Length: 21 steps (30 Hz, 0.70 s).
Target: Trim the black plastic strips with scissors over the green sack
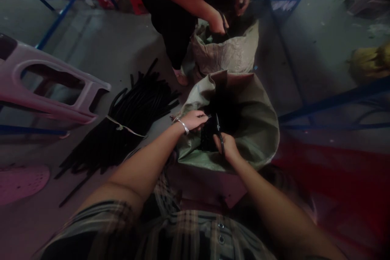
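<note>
My right hand (229, 146) grips a pair of scissors (217, 124) by the dark handles, blades pointing away from me. To its left, my left hand (195, 120), with a bracelet at the wrist, is closed in a pinch. Something small sticks out at its fingertips, too dark and blurred to name. Both hands are over the mouth of a large woven sack (258, 130). The inside of the sack is mostly in black shadow, and what lies in it is hard to make out.
A tied bundle of black strips or tubes (143, 101) lies on the floor at left, beside a plastic stool (82, 89). Opposite, a co-worker's hand (217, 23) holds a dark-handled tool over another sack (231, 55). Blue metal frames (335, 103) stand on both sides.
</note>
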Each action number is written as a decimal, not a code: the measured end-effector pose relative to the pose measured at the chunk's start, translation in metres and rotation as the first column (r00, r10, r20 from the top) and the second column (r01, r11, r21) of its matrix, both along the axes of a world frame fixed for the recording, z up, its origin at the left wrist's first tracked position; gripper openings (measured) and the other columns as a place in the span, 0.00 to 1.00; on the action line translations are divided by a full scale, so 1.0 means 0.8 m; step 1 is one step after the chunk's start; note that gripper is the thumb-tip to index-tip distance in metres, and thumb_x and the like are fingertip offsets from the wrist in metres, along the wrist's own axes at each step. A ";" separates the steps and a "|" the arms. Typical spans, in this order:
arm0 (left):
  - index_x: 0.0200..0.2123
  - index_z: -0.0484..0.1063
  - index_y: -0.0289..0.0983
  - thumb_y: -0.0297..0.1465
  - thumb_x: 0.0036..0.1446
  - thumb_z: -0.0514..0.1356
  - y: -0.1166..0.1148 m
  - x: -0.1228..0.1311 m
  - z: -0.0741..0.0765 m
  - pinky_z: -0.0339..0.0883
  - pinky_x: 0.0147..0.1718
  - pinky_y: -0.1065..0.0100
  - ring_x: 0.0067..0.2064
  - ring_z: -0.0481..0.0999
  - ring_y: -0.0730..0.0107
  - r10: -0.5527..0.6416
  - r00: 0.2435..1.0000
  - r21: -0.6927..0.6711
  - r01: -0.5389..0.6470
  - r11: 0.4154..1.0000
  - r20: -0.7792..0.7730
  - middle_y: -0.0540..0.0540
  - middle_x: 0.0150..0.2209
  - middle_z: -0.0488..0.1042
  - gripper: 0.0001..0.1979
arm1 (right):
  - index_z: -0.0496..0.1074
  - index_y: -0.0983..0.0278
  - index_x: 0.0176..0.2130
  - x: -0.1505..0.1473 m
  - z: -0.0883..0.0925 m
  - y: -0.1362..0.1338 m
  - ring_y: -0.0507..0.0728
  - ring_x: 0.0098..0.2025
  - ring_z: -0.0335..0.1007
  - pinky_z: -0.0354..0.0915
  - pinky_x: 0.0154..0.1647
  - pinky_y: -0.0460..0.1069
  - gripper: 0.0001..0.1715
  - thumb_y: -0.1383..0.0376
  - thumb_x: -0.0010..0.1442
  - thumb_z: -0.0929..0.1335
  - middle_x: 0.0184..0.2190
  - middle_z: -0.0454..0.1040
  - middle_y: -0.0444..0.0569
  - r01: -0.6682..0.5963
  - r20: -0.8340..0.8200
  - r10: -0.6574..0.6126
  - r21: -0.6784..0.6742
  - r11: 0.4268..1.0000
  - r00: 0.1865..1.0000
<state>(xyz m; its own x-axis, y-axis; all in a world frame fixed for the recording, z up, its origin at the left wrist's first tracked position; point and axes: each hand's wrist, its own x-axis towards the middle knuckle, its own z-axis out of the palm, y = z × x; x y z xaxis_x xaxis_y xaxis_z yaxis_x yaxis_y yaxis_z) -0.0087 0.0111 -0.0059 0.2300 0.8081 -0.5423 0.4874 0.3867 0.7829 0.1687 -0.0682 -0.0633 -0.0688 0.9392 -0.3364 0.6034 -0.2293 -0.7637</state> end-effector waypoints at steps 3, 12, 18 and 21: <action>0.29 0.67 0.35 0.36 0.54 0.57 0.001 0.002 -0.005 0.54 0.13 0.78 0.17 0.65 0.81 0.038 0.997 -0.004 -0.038 0.999 0.069 0.51 0.23 0.69 0.09 | 0.66 0.64 0.25 -0.001 0.001 0.000 0.51 0.22 0.62 0.53 0.22 0.44 0.18 0.54 0.57 0.62 0.20 0.69 0.45 -0.074 0.004 0.075 -0.056 0.996 0.997; 0.25 0.65 0.34 0.33 0.52 0.59 -0.001 0.007 -0.010 0.58 0.16 0.78 0.20 0.67 0.80 0.032 0.987 -0.009 -0.030 0.999 0.155 0.50 0.23 0.70 0.09 | 0.68 0.63 0.33 -0.005 0.009 -0.002 0.52 0.27 0.66 0.56 0.28 0.44 0.15 0.54 0.59 0.62 0.27 0.72 0.47 -0.220 0.056 0.224 -0.072 0.973 0.973; 0.28 0.70 0.33 0.36 0.53 0.58 -0.006 0.005 -0.004 0.60 0.18 0.78 0.20 0.69 0.79 -0.109 0.992 0.040 0.106 0.994 0.069 0.50 0.21 0.70 0.11 | 0.68 0.63 0.34 -0.003 0.009 -0.003 0.53 0.29 0.67 0.56 0.28 0.45 0.14 0.55 0.58 0.62 0.29 0.73 0.49 -0.233 0.093 0.235 -0.037 0.972 0.967; 0.26 0.70 0.33 0.38 0.53 0.58 -0.007 0.005 -0.003 0.58 0.17 0.78 0.19 0.67 0.79 -0.140 0.990 0.068 0.139 0.988 0.014 0.50 0.20 0.70 0.13 | 0.67 0.63 0.33 -0.001 0.006 -0.004 0.52 0.27 0.66 0.56 0.27 0.44 0.13 0.56 0.58 0.62 0.27 0.72 0.48 -0.255 0.098 0.254 -0.005 0.967 0.962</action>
